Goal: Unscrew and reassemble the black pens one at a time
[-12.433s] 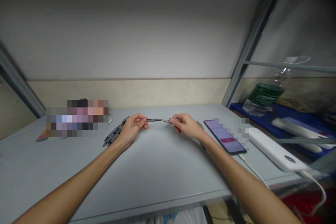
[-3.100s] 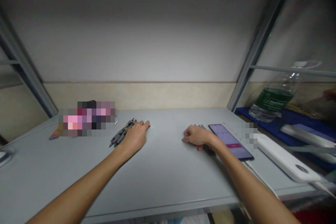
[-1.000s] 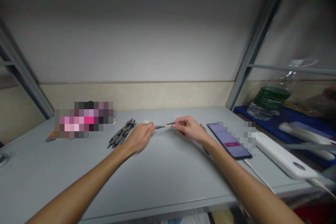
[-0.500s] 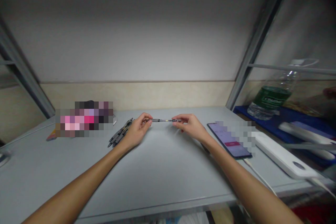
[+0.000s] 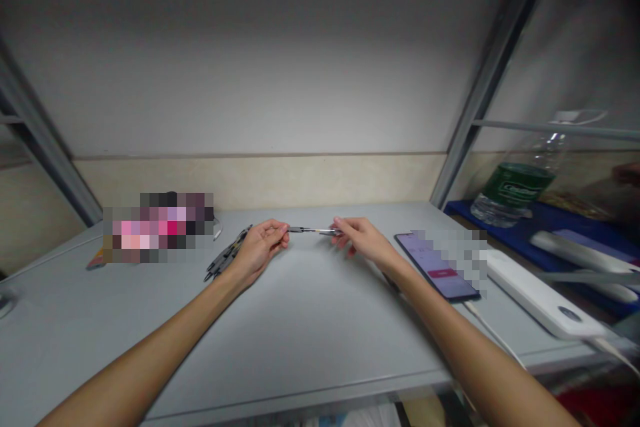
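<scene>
A slim pen (image 5: 311, 231) with a dark section at its left and a thin, shiny, clear-looking section at its right is held level above the grey desk (image 5: 310, 320). My left hand (image 5: 263, 248) pinches its left end between thumb and fingers. At the other end, my right hand (image 5: 364, 240) closes thumb and forefinger on it, with the lower fingers hanging loose. Both ends of the pen are hidden by fingers. Just left of my left hand lies a bunch of dark pens (image 5: 225, 259) on the desk.
A lit phone (image 5: 440, 273) and a white power strip-like block (image 5: 545, 300) with cables lie at the right. Beyond the metal frame stands a large bottle (image 5: 517, 188) on a blue surface. A pixelated pink item (image 5: 155, 230) sits at the back left, before the wall.
My right hand has slid slightly right along the pen, and its fingers have loosened and spread a little. My left hand has turned a little, still pinching the pen.
</scene>
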### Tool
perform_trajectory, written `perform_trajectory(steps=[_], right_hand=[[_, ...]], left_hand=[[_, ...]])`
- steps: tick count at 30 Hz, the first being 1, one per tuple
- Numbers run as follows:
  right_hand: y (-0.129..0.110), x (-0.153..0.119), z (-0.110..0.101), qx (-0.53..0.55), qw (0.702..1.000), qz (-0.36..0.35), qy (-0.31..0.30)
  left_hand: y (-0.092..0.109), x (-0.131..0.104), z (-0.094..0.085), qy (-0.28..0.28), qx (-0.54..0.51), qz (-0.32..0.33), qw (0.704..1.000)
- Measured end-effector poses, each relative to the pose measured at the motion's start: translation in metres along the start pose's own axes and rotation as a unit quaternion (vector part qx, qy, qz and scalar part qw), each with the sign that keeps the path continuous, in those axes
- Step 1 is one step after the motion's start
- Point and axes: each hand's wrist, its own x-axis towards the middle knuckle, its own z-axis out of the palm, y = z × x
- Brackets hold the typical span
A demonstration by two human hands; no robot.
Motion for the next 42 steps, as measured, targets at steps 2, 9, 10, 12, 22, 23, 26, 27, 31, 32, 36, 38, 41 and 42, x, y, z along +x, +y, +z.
perform_trajectory(steps=[2, 9, 10, 12, 22, 23, 26, 27, 31, 32, 36, 38, 41, 42], right_hand=[[-0.0018, -0.0007, 0.0007, 0.005, 1.0, 0.025, -0.018], [0.0014, 0.0015, -0.0016, 0.112, 0.991, -0.065, 0.036], [0.0017, 0.0015, -0.002, 0.117, 0.99, -0.07, 0.036], [0.0012, 0.0008, -0.0021, 0.109, 0.992, -0.056, 0.024], [0.0029, 0.0008, 0.0008, 0.1, 0.994, -0.031, -0.014], [0.0035, 0.0012, 0.0002, 0.101, 0.994, -0.042, -0.008], [0.004, 0.0013, -0.0009, 0.102, 0.993, -0.055, 0.007], [0.0036, 0.0009, -0.0009, 0.101, 0.993, -0.055, 0.01], [0.001, -0.0009, -0.0002, 0.108, 0.993, -0.048, 0.018], [0.0006, -0.0011, 0.0, 0.11, 0.993, -0.037, 0.019], [0.0018, 0.0003, 0.0014, 0.107, 0.994, 0.012, -0.01], [0.003, 0.0013, 0.002, 0.108, 0.994, 0.002, -0.017], [0.0041, 0.0025, 0.0023, 0.105, 0.994, -0.038, -0.002], [0.0043, 0.0028, 0.0021, 0.106, 0.993, -0.049, 0.005]], left_hand=[[0.0, 0.0, -0.0004, 0.003, -0.009, -0.004, 1.0], [0.0007, 0.0018, -0.0013, 0.026, -0.075, -0.014, 0.997], [0.0011, 0.0016, -0.001, 0.028, -0.072, -0.014, 0.997], [0.0018, 0.0011, -0.0003, 0.031, -0.063, -0.013, 0.997], [0.0026, 0.0, -0.0002, 0.042, -0.048, -0.004, 0.998], [0.0024, -0.0001, -0.0002, 0.04, -0.046, -0.005, 0.998], [0.0015, -0.0002, -0.0004, 0.035, -0.038, -0.007, 0.999], [0.0012, -0.0001, -0.0006, 0.034, -0.036, -0.007, 0.999], [0.0008, 0.0004, -0.001, 0.033, -0.037, -0.004, 0.999], [0.001, 0.0005, -0.0011, 0.034, -0.036, -0.004, 0.999], [0.0018, 0.0006, -0.0011, 0.033, -0.032, -0.003, 0.999], [0.0019, 0.0003, -0.0015, 0.032, -0.032, -0.002, 0.999], [0.0011, -0.0001, -0.0022, 0.033, -0.036, -0.001, 0.999], [0.0007, -0.0001, -0.0023, 0.033, -0.039, -0.003, 0.999]])
